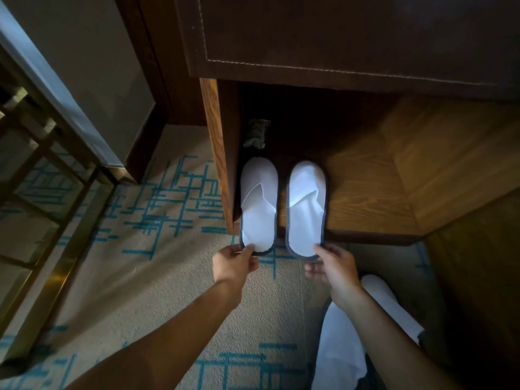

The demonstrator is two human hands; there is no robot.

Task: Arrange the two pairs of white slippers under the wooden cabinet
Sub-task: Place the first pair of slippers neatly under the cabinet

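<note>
at 5 o'clock a second pair of soft white cloth slippers (374, 311) waits on the patterned carpet beside the right forearm. the left hand (233, 263) and right hand (334, 266) each pinch the dark-trimmed heel of one flat white fabric slipper (259, 204) (306, 206), likely to keep them parallel. at 12 o'clock their toes lie on the grained wooden cabinet (365, 181) base.

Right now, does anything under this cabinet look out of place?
Yes: a small crumpled, dark grey-green object lies in the shadowed recess just behind the left slipper. It looks like stray litter or cloth; what it is cannot be told.
</note>
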